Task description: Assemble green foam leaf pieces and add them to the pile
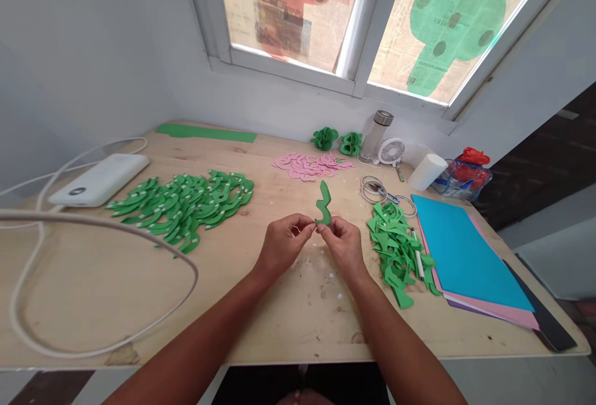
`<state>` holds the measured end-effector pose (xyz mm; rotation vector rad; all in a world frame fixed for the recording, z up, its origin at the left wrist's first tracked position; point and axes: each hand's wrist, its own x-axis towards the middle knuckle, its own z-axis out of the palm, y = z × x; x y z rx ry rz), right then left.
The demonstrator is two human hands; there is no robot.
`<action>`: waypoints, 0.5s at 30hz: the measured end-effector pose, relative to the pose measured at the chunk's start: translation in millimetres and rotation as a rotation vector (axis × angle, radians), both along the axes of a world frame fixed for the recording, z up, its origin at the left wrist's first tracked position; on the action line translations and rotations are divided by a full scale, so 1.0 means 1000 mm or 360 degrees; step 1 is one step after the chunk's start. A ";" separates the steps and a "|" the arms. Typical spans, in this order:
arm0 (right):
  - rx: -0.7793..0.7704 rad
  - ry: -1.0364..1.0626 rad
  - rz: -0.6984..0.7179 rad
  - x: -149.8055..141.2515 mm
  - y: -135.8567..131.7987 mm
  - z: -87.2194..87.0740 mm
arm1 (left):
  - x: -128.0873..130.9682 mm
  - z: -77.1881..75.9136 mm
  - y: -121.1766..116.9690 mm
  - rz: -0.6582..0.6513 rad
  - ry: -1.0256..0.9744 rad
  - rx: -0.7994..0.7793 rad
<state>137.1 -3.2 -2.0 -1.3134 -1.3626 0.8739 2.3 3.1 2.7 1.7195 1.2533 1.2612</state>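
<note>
A wavy green foam cutout (323,202) stands upright above the middle of the wooden table (261,324). My right hand (343,245) pinches its lower end. My left hand (285,242) is closed in a pinch right beside that end, fingertips touching it. A spread of green cutouts with white tape tabs (184,205) lies to the left. A heap of plain green cutouts (395,243) lies to the right of my hands.
Pink cutouts (310,166) and two green foam flowers (336,140) lie at the back. A power bank (100,179) with a white cable (116,231) is left. Coloured foam sheets (465,256), tape rolls (375,189), a small fan (391,150) and a bottle (378,133) are right.
</note>
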 end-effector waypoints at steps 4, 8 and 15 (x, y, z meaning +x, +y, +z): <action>0.0006 -0.0028 -0.0014 0.000 0.000 0.000 | -0.001 0.001 0.001 -0.0034 -0.0119 -0.0135; -0.0001 -0.0005 -0.0014 0.000 0.000 -0.001 | -0.001 0.001 0.002 -0.0058 -0.0225 -0.0236; -0.0042 0.0065 -0.0003 0.000 0.001 -0.003 | -0.002 -0.002 0.005 -0.0088 -0.0307 -0.0336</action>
